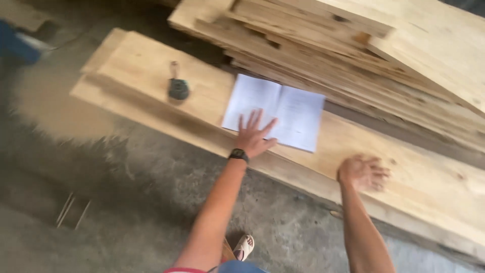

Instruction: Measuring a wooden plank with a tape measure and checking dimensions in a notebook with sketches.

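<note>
An open white notebook [275, 110] lies on a stack of long pale wooden planks [141, 71]. My left hand [253, 135] rests flat with fingers spread on the notebook's near edge; a dark watch sits on that wrist. My right hand [362, 172] is blurred, fingers apart, hovering at or touching the plank to the right of the notebook, holding nothing. A small dark tape measure [178, 88] sits on the plank to the left of the notebook, apart from both hands.
A larger, rougher pile of boards [384, 45] rises behind the planks at upper right. Sawdust [45, 101] covers the concrete floor at left. A blue object [15, 43] is at far left. My sandalled foot [243, 246] stands near the bottom.
</note>
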